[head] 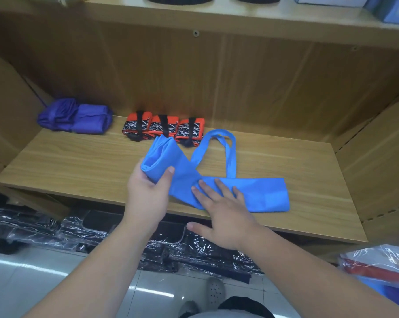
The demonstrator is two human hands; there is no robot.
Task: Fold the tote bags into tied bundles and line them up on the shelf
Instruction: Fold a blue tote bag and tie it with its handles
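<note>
Head cam: bright blue fabric tote bag (262, 193), folded into a long strip, lies on the light wooden shelf (79, 161). Left hand (148, 191) grips its folded-over end, right hand (223, 212) presses flat on the middle. Three orange-and-black tied bundles (163, 129) and a purple bundle (76, 117) sit behind.

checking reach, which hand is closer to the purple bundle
Left. The left hand grips the rolled end of the blue bag, in front and right of the purple bundle. The right hand presses flat on the bag farther right, by the front edge of the shelf.
</note>
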